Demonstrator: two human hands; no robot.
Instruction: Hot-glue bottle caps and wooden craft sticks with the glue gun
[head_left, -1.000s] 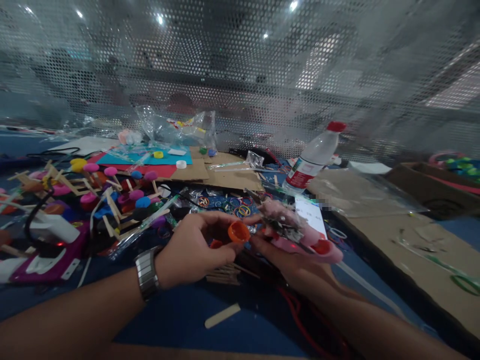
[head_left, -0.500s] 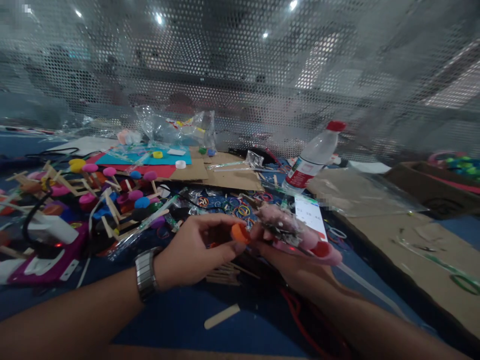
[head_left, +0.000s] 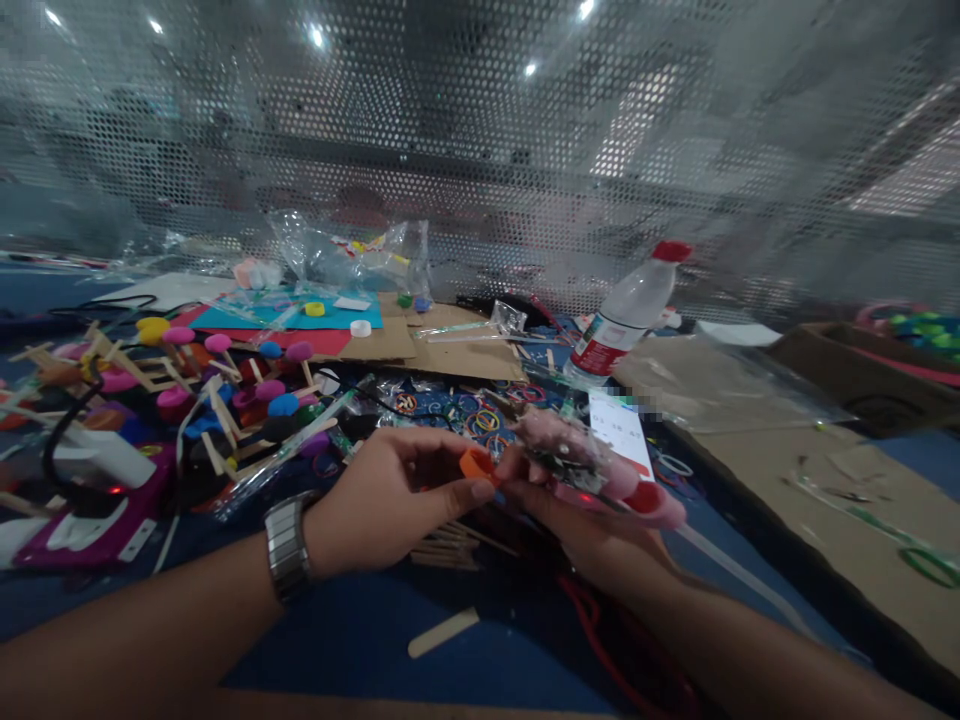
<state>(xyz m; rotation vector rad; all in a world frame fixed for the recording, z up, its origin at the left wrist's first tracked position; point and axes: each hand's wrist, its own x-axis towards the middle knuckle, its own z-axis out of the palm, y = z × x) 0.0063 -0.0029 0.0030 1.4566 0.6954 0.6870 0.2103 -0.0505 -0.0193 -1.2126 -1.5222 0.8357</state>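
My left hand [head_left: 390,500], with a metal watch on the wrist, pinches a small orange bottle cap [head_left: 475,463] between thumb and fingers. My right hand [head_left: 577,510] grips a pink hot glue gun [head_left: 600,465], its body smeared with dried glue, a red light glowing low on it. The cap is held right against the gun's front end, just above the blue table [head_left: 360,640]. Under my hands lies a bundle of wooden sticks [head_left: 450,545].
Stick-and-cap models [head_left: 217,390] crowd the left, beside a purple device [head_left: 97,520] with a black cable. Coloured rubber bands [head_left: 480,415], a phone [head_left: 619,425], a red-capped water bottle [head_left: 626,315], cardboard sheets [head_left: 825,470] and a loose craft stick [head_left: 444,632] lie around. A perforated screen [head_left: 480,150] closes the far side.
My left hand has turned the orange cap and pushed it rightward against the glue gun's front; a second ago its open side faced up and stood slightly apart from the gun.
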